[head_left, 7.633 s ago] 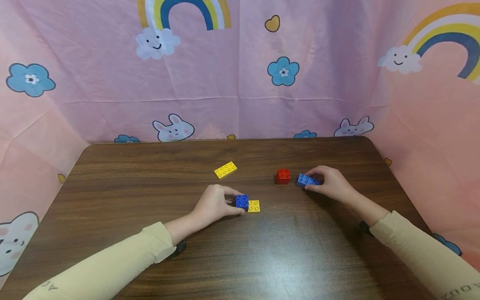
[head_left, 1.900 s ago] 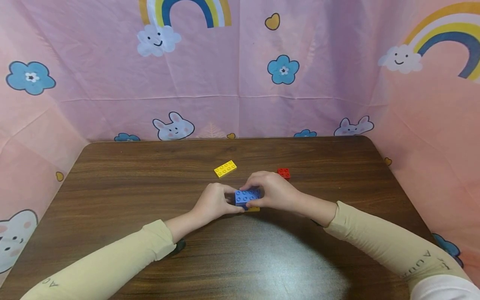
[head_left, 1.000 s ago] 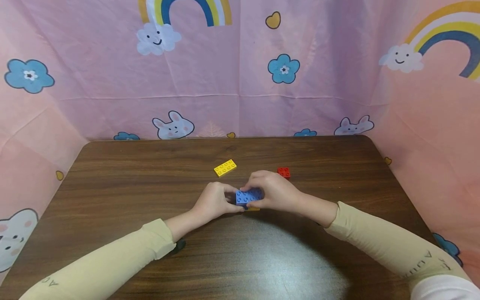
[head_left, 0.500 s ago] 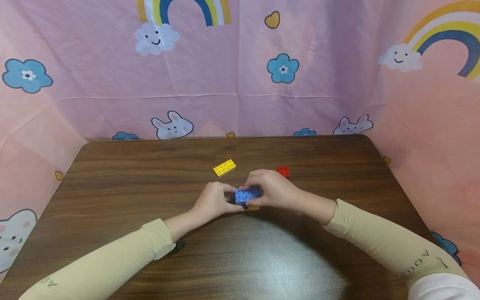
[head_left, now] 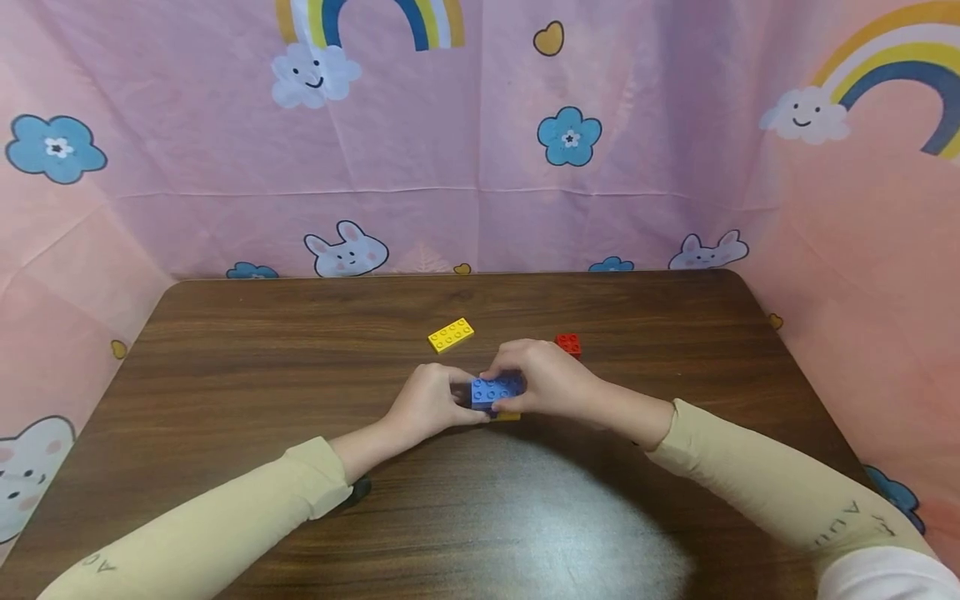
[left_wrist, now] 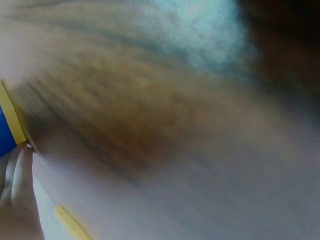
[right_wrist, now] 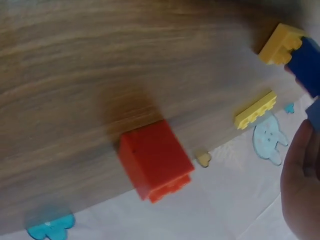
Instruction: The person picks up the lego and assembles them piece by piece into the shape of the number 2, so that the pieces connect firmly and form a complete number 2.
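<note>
In the head view my right hand point(head_left: 551, 379) pinches a light blue toy brick point(head_left: 489, 390) with eight studs, its thumb and fingers on opposite long sides. That brick sits over a smaller dark blue brick point(right_wrist: 306, 67), mostly covered from above; whether the two are fully pressed together I cannot tell. Under the dark blue one is a yellow brick point(right_wrist: 280, 45), whose right end sticks out bare. From the left, my left hand point(head_left: 427, 408) grips the dark blue brick between thumb and fingers. The left wrist view shows its fingers beside the yellow and dark blue bricks.
A flat yellow brick point(head_left: 451, 335) lies behind the hands on the brown wooden table point(head_left: 285, 333). Just beyond the right hand stands a red brick point(head_left: 568, 344), partly hidden in the head view and whole in the right wrist view. A printed pink cloth point(head_left: 450, 150) encloses the table.
Since the oldest frame my right hand has carried the light blue brick left, from beside the red one onto the dark blue one. Over the last second both hands stay nearly still.
</note>
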The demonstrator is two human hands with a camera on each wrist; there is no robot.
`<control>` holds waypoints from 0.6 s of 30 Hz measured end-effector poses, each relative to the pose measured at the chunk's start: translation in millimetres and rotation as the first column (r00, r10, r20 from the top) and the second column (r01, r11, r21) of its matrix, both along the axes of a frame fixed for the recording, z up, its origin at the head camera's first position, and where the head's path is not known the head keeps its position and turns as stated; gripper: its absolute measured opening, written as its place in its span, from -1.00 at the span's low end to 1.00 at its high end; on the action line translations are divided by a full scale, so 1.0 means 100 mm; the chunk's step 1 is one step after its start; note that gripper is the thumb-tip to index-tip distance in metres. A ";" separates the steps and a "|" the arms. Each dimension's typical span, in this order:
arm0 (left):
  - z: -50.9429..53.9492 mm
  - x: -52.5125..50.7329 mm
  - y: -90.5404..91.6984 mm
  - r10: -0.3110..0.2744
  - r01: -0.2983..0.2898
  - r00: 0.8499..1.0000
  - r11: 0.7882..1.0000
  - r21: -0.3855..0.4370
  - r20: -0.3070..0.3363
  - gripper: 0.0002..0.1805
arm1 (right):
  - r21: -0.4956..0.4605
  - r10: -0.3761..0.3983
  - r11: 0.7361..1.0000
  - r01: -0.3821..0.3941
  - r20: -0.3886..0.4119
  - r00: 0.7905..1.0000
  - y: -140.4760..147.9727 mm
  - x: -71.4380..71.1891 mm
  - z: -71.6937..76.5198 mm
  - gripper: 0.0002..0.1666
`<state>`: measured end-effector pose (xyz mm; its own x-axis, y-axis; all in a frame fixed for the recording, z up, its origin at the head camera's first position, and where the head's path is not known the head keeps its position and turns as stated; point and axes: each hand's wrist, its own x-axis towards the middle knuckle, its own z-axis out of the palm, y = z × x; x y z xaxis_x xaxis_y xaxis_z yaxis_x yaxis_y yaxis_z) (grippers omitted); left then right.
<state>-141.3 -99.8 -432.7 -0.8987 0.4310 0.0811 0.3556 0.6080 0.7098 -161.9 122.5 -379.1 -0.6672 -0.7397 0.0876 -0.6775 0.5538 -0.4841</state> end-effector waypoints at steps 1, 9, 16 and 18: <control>0.00 0.00 0.00 0.002 -0.002 1.000 1.000 0.004 0.005 -0.57 | 0.004 -0.007 1.000 0.007 0.006 1.000 0.01 0.00 0.00 -0.63; 0.00 0.01 0.01 0.015 -0.016 0.999 1.000 0.019 0.049 -0.54 | 0.048 0.033 0.998 -0.030 -0.074 0.997 0.03 0.02 0.02 -0.62; 0.01 0.01 0.02 0.029 -0.030 0.997 1.000 0.010 0.072 -0.52 | 0.049 0.032 0.998 -0.028 -0.092 0.995 0.05 0.03 0.02 -0.61; 0.01 0.02 0.02 0.032 -0.032 0.998 0.999 0.001 0.063 -0.52 | 0.049 0.039 0.998 -0.034 -0.102 0.994 0.04 0.03 0.01 -0.61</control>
<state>-139.7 -97.4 -431.8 -0.9152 0.4022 0.0245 0.2908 0.6171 0.7312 -159.0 126.9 -378.0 -0.6290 -0.7683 0.1188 -0.7425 0.5485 -0.3844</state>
